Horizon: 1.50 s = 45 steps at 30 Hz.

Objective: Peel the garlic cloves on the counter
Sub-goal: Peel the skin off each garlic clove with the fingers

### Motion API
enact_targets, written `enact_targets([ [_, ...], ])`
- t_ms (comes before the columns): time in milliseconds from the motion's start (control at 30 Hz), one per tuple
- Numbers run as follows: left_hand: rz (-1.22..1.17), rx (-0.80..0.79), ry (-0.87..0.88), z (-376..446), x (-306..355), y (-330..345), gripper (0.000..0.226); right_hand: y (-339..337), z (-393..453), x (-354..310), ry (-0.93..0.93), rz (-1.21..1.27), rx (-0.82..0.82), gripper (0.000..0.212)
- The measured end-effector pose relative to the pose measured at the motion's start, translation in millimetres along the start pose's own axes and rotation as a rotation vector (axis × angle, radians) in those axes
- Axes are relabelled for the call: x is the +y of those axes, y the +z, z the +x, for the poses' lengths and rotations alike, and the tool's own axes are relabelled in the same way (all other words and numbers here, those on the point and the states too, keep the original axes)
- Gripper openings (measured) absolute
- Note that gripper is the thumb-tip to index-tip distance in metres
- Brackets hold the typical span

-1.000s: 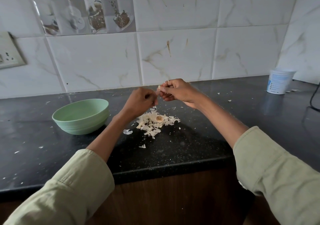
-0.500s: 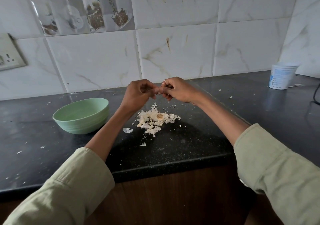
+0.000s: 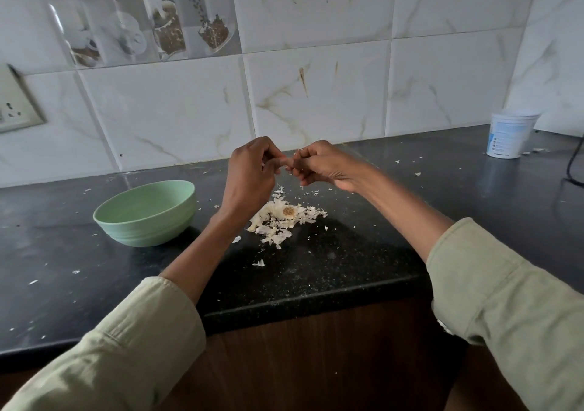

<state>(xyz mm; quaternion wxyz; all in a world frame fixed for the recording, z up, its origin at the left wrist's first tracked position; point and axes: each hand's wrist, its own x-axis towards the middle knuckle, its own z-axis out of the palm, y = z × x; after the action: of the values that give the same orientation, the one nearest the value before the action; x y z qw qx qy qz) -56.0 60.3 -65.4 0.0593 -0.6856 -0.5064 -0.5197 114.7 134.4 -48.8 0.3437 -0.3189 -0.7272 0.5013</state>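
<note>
Both hands are raised above the middle of the black speckled counter (image 3: 316, 271): the left hand (image 3: 249, 173) and the right hand (image 3: 322, 165) meet fingertip to fingertip, fingers curled, pinching a small garlic clove (image 3: 289, 161) that is mostly hidden between them. Directly below lies a heap of papery white garlic skins (image 3: 284, 221) with a brown root stub on top, well back from the front edge, with bare counter around it. A smooth, round pale-green bowl (image 3: 145, 213) stands toward the left edge, a white plastic tub (image 3: 510, 135) in the far right corner against the marbled wall tiles (image 3: 316, 94).
</note>
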Motion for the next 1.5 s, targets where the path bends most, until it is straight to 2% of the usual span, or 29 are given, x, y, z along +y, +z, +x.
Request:
enact_targets([
  [100,-0.026,0.019,0.045,-1.4,3.8,0.4,0.018,-3.7,-2.6,-3.3,0.057,0.143,-0.068,0.011],
  [267,-0.11,0.016,0.026,0.2,1.4,0.3,0.01,-2.8,-1.7,-4.3,0.114,0.273,-0.087,0.011],
  [467,-0.324,0.005,-0.191,0.1,3.7,0.5,0.002,-3.8,1.6,-2.8,0.076,0.347,0.007,0.01],
  [567,-0.365,-0.081,-0.253,-0.5,-1.3,0.3,0.009,-9.9,4.3,-0.2,0.036,0.279,0.072,0.016],
  [667,-0.331,-0.155,-0.267,0.1,-5.3,0.6,0.009,-10.1,4.2,0.9,-0.005,0.203,0.067,0.028],
  [767,-0.274,-0.191,-0.266,1.6,-7.6,-0.7,0.017,-8.2,3.3,0.0,-0.071,0.115,0.026,0.023],
  [900,-0.204,-0.227,-0.221,4.2,-14.6,-4.0,0.002,-8.8,2.0,1.5,-0.165,-0.076,0.01,0.024],
  [967,-0.106,-0.294,-0.167,3.2,-17.7,-2.8,0.017,-9.1,1.8,1.3,-0.217,-0.158,0.035,0.024],
  [1033,-0.101,-0.342,-0.169,2.0,-18.2,-2.1,0.022,-11.1,2.0,0.8,-0.263,-0.229,0.076,0.022],
  [1167,-0.3,-0.247,-0.251,4.1,-15.0,-5.0,0.021,-14.4,1.8,1.8,-0.324,-0.394,0.086,0.015],
  [1267,-0.37,-0.221,-0.237,3.8,-11.2,-2.8,0.023,-11.7,1.2,2.9,-0.342,-0.449,0.068,0.003],
  [1500,-0.5,-0.145,-0.307,7.6,-18.6,-2.6,0.019,-9.7,1.5,-0.8,-0.329,-0.345,0.059,0.005],
])
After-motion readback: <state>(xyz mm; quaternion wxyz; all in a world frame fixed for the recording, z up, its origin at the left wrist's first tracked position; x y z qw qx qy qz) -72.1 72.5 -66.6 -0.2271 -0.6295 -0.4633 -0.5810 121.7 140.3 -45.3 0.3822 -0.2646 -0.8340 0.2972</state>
